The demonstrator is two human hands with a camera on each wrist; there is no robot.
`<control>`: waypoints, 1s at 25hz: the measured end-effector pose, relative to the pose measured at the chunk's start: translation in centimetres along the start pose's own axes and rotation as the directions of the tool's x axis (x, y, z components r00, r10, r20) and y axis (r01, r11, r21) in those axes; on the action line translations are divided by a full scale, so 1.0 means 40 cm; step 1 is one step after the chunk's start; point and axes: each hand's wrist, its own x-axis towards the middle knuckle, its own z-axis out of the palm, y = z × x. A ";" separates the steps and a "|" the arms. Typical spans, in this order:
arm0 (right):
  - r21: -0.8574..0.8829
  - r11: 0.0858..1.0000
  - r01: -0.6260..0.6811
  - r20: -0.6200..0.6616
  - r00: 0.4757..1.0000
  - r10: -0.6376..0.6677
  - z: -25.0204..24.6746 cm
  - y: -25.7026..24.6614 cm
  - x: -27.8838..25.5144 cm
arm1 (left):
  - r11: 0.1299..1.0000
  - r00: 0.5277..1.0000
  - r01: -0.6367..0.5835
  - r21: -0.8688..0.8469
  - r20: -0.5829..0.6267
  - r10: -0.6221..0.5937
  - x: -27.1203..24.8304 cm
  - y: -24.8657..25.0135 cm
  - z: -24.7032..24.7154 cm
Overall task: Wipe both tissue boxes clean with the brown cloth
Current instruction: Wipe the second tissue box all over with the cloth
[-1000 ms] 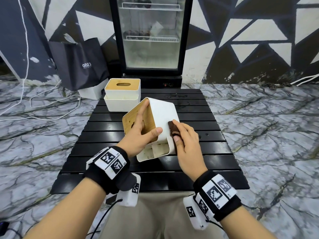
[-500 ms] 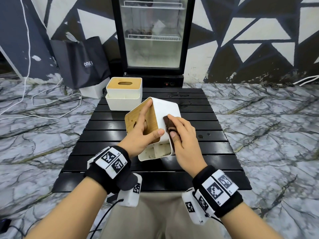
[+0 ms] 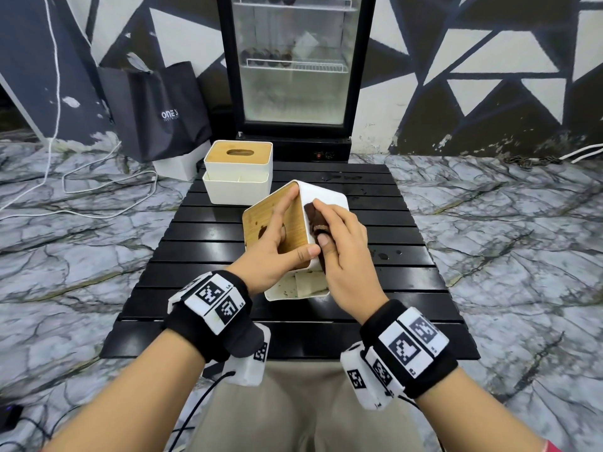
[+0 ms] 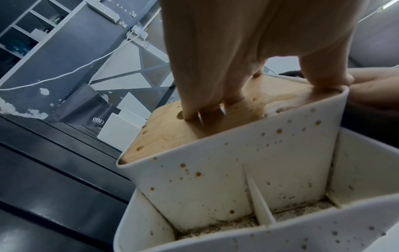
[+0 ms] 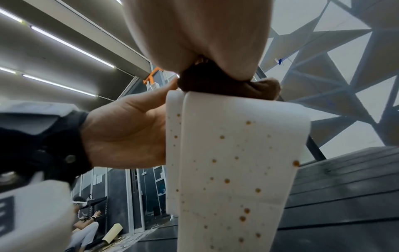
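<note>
A white plastic tissue box with a wooden lid (image 3: 321, 203), speckled brown, is tilted near the black slatted table's (image 3: 408, 288) middle. The left hand (image 3: 270, 252) grips its lid; the right hand (image 3: 346, 252) presses a bunched brown cloth (image 3: 314, 216) against its side. A second white tissue box (image 3: 238, 172) stands at the far left corner.

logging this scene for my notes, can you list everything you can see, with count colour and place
tissue boxes: 2, white with wooden lids; held box tilted at table centre, spotted brown; far box upright at the table's far left
brown cloth: 1, dark brown, pressed on the held box's white side
table: 1, black slats, centre
fridge: 1, black frame, glass door, behind the table
bag: 1, black, on the floor left of the fridge
cables: several, white, floor at left
left hand: holds the tilted box, fingers on its lid
right hand: grip on the cloth
wrist bands: 2, black with white markers
</note>
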 end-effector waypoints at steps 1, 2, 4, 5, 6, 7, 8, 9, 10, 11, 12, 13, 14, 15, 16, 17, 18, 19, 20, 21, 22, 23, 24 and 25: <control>-0.002 1.000 -0.003 0.009 1.000 0.003 -0.003 0.002 0.013 | 1.000 1.000 0.002 0.002 0.004 -0.002 0.001 0.000 0.001; -0.008 1.000 -0.012 0.015 1.000 0.012 -0.007 0.007 0.026 | 1.000 1.000 0.004 0.006 0.001 -0.004 0.001 -0.001 0.001; -0.030 0.999 -0.037 0.001 0.999 0.037 -0.011 0.023 0.040 | 1.000 1.000 0.012 0.007 -0.018 -0.012 0.001 -0.004 -0.002; -0.041 0.998 -0.051 -0.014 0.999 0.050 -0.012 0.027 0.039 | 1.000 1.000 0.016 0.002 -0.023 -0.016 0.001 -0.005 -0.004; -0.045 0.997 -0.063 -0.027 0.998 0.061 -0.010 0.027 0.034 | 1.000 1.000 0.019 0.000 -0.024 -0.019 0.001 -0.006 -0.004; -0.041 0.997 -0.070 -0.033 0.997 0.069 -0.007 0.022 0.029 | 1.000 1.000 0.015 0.000 -0.017 -0.015 0.002 -0.007 -0.004; -0.030 0.997 -0.068 -0.035 0.997 0.067 -0.005 0.016 0.025 | 1.000 1.000 0.006 0.007 -0.007 -0.006 0.004 -0.006 -0.002; -0.021 0.998 -0.056 -0.037 0.998 0.056 -0.004 0.008 0.025 | 1.000 1.000 -0.005 0.021 0.004 0.005 0.006 -0.006 0.002; -0.017 0.999 -0.040 -0.041 0.998 0.039 -0.004 0.002 0.030 | 0.999 1.000 -0.014 0.043 0.014 0.014 0.008 -0.005 0.006; -0.022 0.999 -0.024 -0.042 0.999 0.023 -0.006 -0.002 0.039 | 0.998 1.000 -0.021 0.062 0.019 0.020 0.010 -0.005 0.008; -0.031 0.999 -0.013 -0.033 0.999 0.012 -0.008 -0.003 0.051 | 0.997 1.000 -0.022 0.068 0.021 0.021 0.011 -0.005 0.008; -0.042 0.999 -0.009 -0.014 1.000 0.009 -0.011 -0.001 0.061 | 0.998 1.000 -0.017 0.061 0.021 0.016 0.011 -0.006 0.007; -0.053 0.999 -0.009 0.009 1.000 0.010 -0.014 0.005 0.072 | 0.999 1.000 -0.011 0.049 0.021 0.010 0.011 -0.007 0.004; -0.066 0.998 -0.012 0.027 1.000 0.014 -0.018 0.011 0.080 | 0.999 1.000 -0.003 0.038 0.021 0.002 0.011 -0.008 0.002; -0.075 0.997 -0.023 0.034 0.999 0.026 -0.024 0.019 0.087 | 0.999 1.000 0.008 0.034 0.021 -0.008 0.012 -0.007 0.001; -0.078 0.996 -0.043 0.035 0.998 0.046 -0.030 0.028 0.095 | 0.999 1.000 0.018 0.036 0.019 -0.019 0.013 -0.006 0.000; -0.079 0.994 -0.070 0.035 0.997 0.073 -0.036 0.037 0.102 | 0.999 1.000 0.027 0.044 0.015 -0.028 0.013 -0.003 0.000; -0.086 0.991 -0.099 0.036 0.994 0.102 -0.042 0.046 0.107 | 0.998 0.999 0.034 0.047 0.010 -0.034 0.014 -0.002 -0.001; -0.093 0.988 -0.125 0.041 0.991 0.129 -0.047 0.055 0.110 | 0.998 0.999 0.038 0.045 0.004 -0.039 0.015 0.000 -0.001; -0.093 0.985 -0.149 0.046 0.987 0.153 -0.050 0.062 0.112 | 0.998 0.999 0.044 0.037 -0.003 -0.044 0.016 -0.001 -0.004; -0.083 0.982 -0.170 0.049 0.983 0.174 -0.052 0.069 0.111 | 0.998 0.999 0.049 0.030 -0.010 -0.049 0.015 -0.002 -0.006; -0.070 0.981 -0.182 0.049 0.981 0.186 -0.052 0.074 0.107 | 0.998 0.998 0.055 0.025 -0.016 -0.054 0.015 -0.001 -0.009; -0.057 0.981 -0.188 0.043 0.981 0.190 -0.051 0.079 0.102 | 0.998 0.998 0.058 0.024 -0.019 -0.058 0.014 0.000 -0.009; -0.049 0.980 -0.191 0.035 0.981 0.193 -0.050 0.083 0.095 | 0.998 0.998 0.060 0.024 -0.023 -0.059 0.014 -0.001 -0.009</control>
